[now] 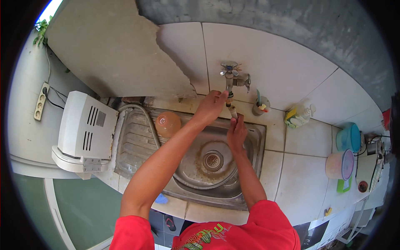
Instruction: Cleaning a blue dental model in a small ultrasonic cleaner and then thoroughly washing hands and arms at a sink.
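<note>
A metal tap (230, 79) comes out of the tiled wall, with a dark hose connector (229, 99) at the lower end of its spout. My left hand (211, 108) is closed at this connector, fingers pinched against its left side. Just below it, my right hand (237, 132) grips the pale end fitting of a hose (233, 111), held upright and seemingly apart from the connector. The grey hose (149, 118) loops over the drainboard and round the bowl of the steel sink (196, 156), partly hidden behind my left forearm.
An orange round bowl (168, 124) rests on the drainboard. Right of the tap are a cup (261, 106) with utensils and a soap pump bottle (299, 115). Plastic tubs (339, 163) stand farther right. A white appliance (88, 129) is at the left.
</note>
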